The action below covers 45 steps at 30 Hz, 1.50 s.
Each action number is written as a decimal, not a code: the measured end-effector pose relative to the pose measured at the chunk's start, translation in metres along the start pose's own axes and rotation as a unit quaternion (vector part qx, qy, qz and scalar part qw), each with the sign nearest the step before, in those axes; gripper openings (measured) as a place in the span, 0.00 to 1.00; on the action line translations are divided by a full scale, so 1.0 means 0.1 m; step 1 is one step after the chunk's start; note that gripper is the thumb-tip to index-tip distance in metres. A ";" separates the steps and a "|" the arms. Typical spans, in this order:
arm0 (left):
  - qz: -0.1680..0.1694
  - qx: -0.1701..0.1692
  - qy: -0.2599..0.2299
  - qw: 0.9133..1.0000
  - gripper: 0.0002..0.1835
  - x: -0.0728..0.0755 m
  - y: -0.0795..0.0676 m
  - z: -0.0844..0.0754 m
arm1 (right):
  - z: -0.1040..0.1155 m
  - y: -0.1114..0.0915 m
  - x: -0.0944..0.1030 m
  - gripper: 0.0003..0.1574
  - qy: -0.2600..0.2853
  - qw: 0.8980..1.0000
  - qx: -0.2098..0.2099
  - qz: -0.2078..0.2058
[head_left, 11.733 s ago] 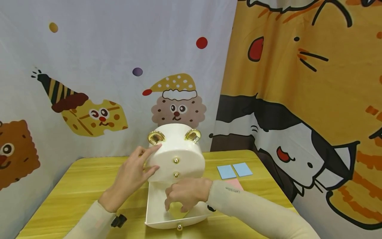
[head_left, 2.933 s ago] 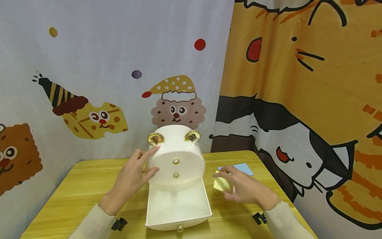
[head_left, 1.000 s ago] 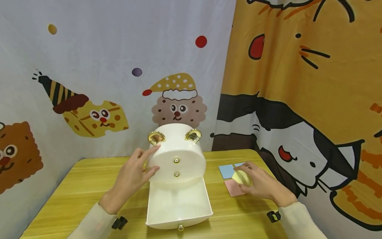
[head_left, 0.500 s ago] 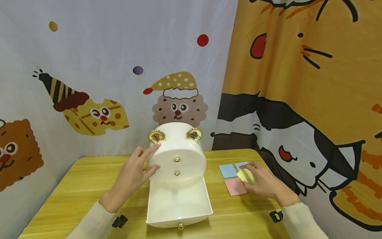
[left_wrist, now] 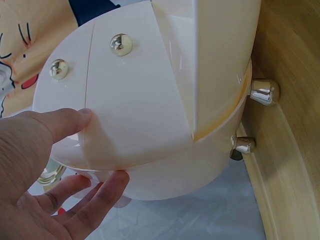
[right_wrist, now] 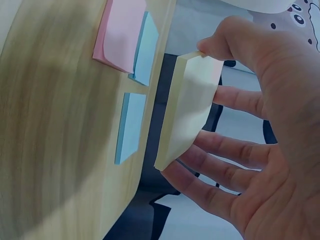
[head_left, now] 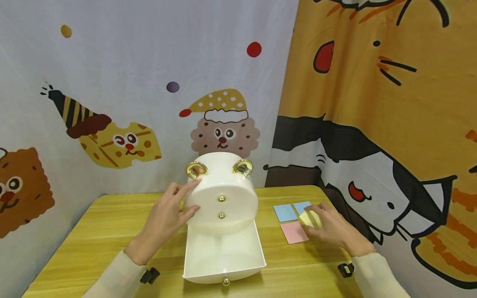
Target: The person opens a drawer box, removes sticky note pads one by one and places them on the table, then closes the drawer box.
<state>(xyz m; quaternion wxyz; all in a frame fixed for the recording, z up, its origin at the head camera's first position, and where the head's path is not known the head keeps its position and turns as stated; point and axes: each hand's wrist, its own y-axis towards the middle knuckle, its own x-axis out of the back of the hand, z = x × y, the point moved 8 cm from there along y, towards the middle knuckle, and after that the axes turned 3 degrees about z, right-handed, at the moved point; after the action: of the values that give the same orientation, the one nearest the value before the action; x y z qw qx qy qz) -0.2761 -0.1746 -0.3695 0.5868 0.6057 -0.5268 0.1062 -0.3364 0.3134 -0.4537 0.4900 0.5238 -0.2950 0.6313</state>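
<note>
A white rounded drawer box (head_left: 240, 207) with gold ears and knobs stands mid-table, its bottom drawer (head_left: 223, 248) pulled out with nothing in it. My left hand (head_left: 164, 217) holds the box's left side, thumb on the front face and fingertips against the side wall. In my right hand (head_left: 335, 229), thumb and fingers grip a yellow sticky note pad (right_wrist: 192, 100) by its edges. The right wrist view shows this pad tilted and raised above the tabletop. Close by lie a pink sticky note pad (head_left: 294, 232) and two blue sticky note pads, one left (head_left: 285, 212), one right (head_left: 301, 207).
The yellowish wooden table (head_left: 112, 231) ends just beyond the box, where a printed curtain (head_left: 126, 82) hangs. Another curtain with cat drawings (head_left: 357, 136) runs along the right side. The drawer's front knob (head_left: 225, 281) juts toward me.
My right hand has taken the yellow pad out of the drawer and carried it right. During the last second it moved slightly further right, uncovering more of the pink pad. The left hand stays put.
</note>
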 end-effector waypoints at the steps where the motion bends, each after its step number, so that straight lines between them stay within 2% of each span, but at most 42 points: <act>1: 0.000 0.000 0.000 1.000 0.47 0.00 0.00 0.00 | -0.01 0.00 -0.01 0.35 0.002 1.000 -0.002 0.004; 10: -0.008 -0.006 0.002 1.000 0.47 0.01 0.00 -0.01 | -0.11 0.01 -0.04 0.37 -0.001 1.000 -0.022 0.021; 19: 0.004 0.005 -0.001 1.000 0.46 0.01 0.01 0.00 | -0.18 0.03 -0.06 0.37 -0.002 0.999 -0.022 0.024; 28: -0.009 -0.009 -0.001 1.000 0.47 0.03 0.01 -0.02 | -0.25 0.04 -0.12 0.37 -0.003 0.999 -0.035 0.034; 34: 0.000 -0.002 -0.006 1.000 0.47 0.01 0.01 -0.01 | -0.26 0.04 -0.14 0.37 -0.011 0.998 -0.036 0.043; 45: 0.000 -0.001 -0.009 1.000 0.46 0.02 0.00 -0.02 | -0.35 0.04 -0.24 0.38 -0.009 0.996 -0.058 0.074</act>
<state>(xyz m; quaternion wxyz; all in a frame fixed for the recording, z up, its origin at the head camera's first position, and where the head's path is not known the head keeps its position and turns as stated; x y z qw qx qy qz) -0.2741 -0.1744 -0.3673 0.5824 0.6060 -0.5325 0.0999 -0.3535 0.3358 -0.4854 0.4688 0.4768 -0.3735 0.6430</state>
